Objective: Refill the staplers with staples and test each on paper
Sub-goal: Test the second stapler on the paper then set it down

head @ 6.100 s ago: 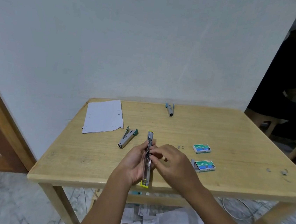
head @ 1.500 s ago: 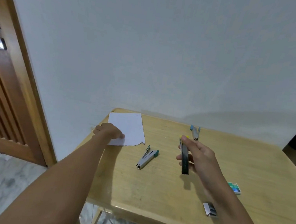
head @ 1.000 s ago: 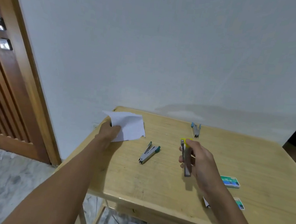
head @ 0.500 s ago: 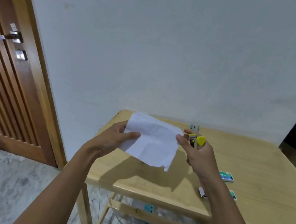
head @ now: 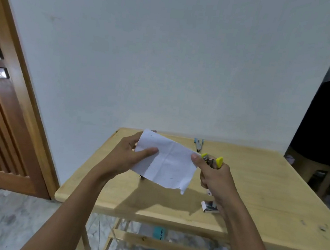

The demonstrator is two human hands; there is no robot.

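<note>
The paper is hanging in the air over the left half of the table, creased down its middle and torn at its lower right corner. The left hand is pinching its left edge, thumb lying across the front and fingers curling behind. The right hand is gripping the yellow stapler, fingers wrapping round its body, while the thumb is pressing on the paper's upper right corner. The stapler is pointing up and away, raised off the tabletop, its yellow-tipped mouth gaping just beside that corner; whether the paper is sitting inside it I cannot tell. A staple box is lying on the table under the right wrist, partly hidden. A blue stapler is resting at the far edge by the wall. Loose staples are lying near the right front edge. A wooden door is standing at the left, and another person in dark clothes is showing at the far right
</note>
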